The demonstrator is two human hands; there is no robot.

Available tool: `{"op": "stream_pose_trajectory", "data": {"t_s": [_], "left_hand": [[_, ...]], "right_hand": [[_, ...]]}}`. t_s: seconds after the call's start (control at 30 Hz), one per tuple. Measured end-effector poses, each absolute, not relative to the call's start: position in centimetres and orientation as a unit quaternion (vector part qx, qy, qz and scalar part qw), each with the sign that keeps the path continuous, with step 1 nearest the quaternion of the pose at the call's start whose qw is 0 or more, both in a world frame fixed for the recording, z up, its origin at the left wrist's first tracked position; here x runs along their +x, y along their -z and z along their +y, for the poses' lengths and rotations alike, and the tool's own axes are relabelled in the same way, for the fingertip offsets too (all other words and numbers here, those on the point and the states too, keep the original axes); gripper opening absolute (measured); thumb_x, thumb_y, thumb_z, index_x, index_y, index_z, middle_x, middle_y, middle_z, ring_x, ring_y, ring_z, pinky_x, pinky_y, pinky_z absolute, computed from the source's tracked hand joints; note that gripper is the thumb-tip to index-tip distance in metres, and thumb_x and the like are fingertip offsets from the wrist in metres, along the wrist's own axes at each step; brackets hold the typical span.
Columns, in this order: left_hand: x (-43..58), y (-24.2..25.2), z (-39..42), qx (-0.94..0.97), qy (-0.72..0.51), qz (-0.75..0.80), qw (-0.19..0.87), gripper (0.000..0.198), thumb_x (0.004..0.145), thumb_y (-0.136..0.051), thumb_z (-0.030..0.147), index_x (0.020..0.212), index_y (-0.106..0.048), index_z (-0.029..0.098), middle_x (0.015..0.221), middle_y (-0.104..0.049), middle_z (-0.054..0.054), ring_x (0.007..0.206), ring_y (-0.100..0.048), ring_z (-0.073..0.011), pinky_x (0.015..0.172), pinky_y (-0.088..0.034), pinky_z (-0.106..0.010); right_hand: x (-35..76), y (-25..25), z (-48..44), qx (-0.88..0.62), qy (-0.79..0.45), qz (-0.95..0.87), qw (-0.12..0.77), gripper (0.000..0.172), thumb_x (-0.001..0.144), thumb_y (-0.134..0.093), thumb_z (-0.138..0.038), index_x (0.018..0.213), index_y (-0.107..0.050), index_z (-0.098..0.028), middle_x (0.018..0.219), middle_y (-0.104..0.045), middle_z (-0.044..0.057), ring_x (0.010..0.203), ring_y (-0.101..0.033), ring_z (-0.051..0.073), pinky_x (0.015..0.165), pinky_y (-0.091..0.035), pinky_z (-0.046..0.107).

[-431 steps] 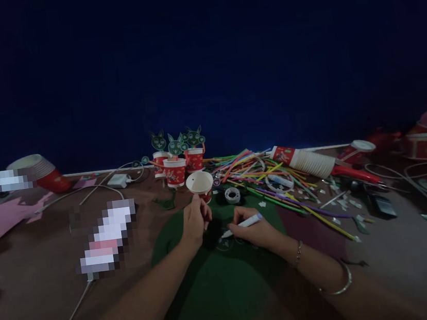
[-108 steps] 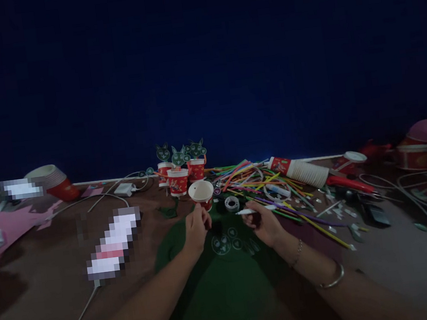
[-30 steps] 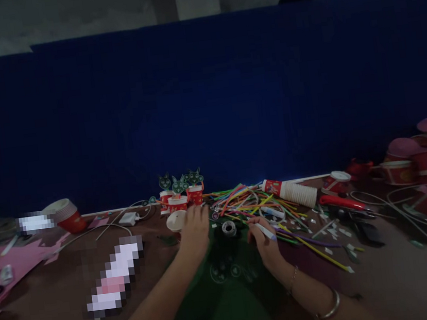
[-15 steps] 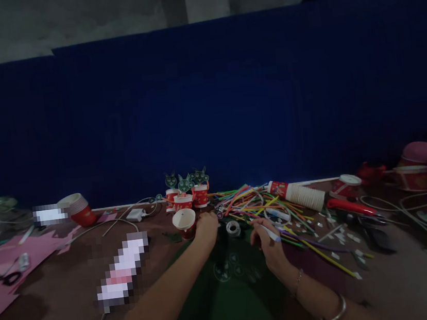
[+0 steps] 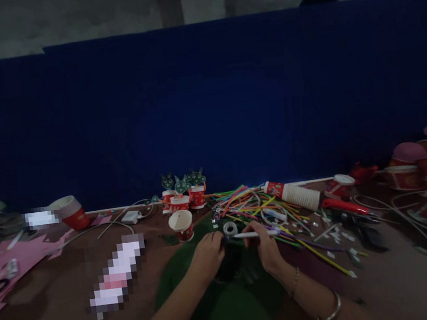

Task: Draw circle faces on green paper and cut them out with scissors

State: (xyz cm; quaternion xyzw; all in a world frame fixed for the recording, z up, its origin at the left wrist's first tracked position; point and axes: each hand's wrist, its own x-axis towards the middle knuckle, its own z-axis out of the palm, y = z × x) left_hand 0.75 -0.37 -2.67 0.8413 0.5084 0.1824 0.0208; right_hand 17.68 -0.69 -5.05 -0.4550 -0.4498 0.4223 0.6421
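Note:
My right hand (image 5: 263,245) is closed around a white pen (image 5: 250,235), held almost level with its tip pointing left. Close to that tip, my left hand (image 5: 209,254) has its fingers curled together; what they hold, if anything, is too dark to make out. Both hands are above a dark green sheet (image 5: 232,313) with faint white outlines drawn on it. Just beyond the fingers lies a roll of tape (image 5: 230,228). A red and white paper cup (image 5: 182,231) stands upright to the left of it.
Behind the cup are several red cups with dark green cat faces (image 5: 181,186). Colourful pipe cleaners (image 5: 250,203) are heaped at centre right, beside a toppled stack of paper cups (image 5: 299,196). Pink paper (image 5: 28,266) lies left. A red-handled tool (image 5: 347,206) rests on the right.
My left hand has drawn back from beside the cup towards me. The pen in my right hand has swung to point left, near the left fingers. The view has shifted slightly.

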Motion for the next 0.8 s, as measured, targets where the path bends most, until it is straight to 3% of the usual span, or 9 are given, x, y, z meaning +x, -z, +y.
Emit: {"op": "stream_pose_trajectory", "data": {"t_s": [0.17,0.33,0.57,0.8], "left_hand": [[0.9,3.0,-0.7,0.845,-0.223,0.484,0.048,0.022,0.075,-0.050,0.004,0.091,-0.055,0.018,0.089,-0.063,-0.006,0.087,-0.058,-0.0193,0.079,-0.047,-0.033],[0.6,3.3,-0.8,0.864,-0.302,0.393,0.082,0.020,0.086,-0.046,0.015,0.101,-0.058,0.019,0.095,-0.065,-0.006,0.091,-0.060,-0.0174,0.083,-0.048,-0.033],[1.4,3.6,-1.6,0.823,-0.403,0.361,0.177,0.017,0.086,-0.052,0.023,0.097,-0.063,0.019,0.085,-0.068,-0.004,0.078,-0.063,-0.0144,0.071,-0.051,-0.025],[1.5,3.5,-1.8,0.837,-0.424,0.315,0.144,0.018,0.086,-0.050,0.019,0.098,-0.063,0.019,0.083,-0.068,-0.006,0.077,-0.063,-0.0147,0.071,-0.050,-0.026]], "right_hand": [[17.5,4.4,-1.3,-0.441,-0.447,-0.488,0.606,0.037,0.084,-0.044,-0.044,0.059,-0.058,-0.020,0.047,-0.051,-0.002,0.047,-0.045,0.014,0.045,-0.033,0.024],[17.4,4.4,-1.3,-0.431,-0.516,-0.445,0.591,0.036,0.082,-0.043,-0.045,0.059,-0.055,-0.020,0.044,-0.049,-0.002,0.044,-0.043,0.013,0.044,-0.031,0.023],[17.3,4.0,-1.3,-0.386,-0.611,-0.373,0.582,0.029,0.075,-0.045,-0.044,0.060,-0.050,-0.020,0.044,-0.040,-0.005,0.039,-0.030,0.009,0.040,-0.022,0.020],[16.6,3.6,-1.6,-0.347,-0.654,-0.333,0.585,0.024,0.072,-0.049,-0.037,0.057,-0.046,-0.019,0.044,-0.037,-0.006,0.039,-0.026,0.008,0.040,-0.020,0.020]]}}
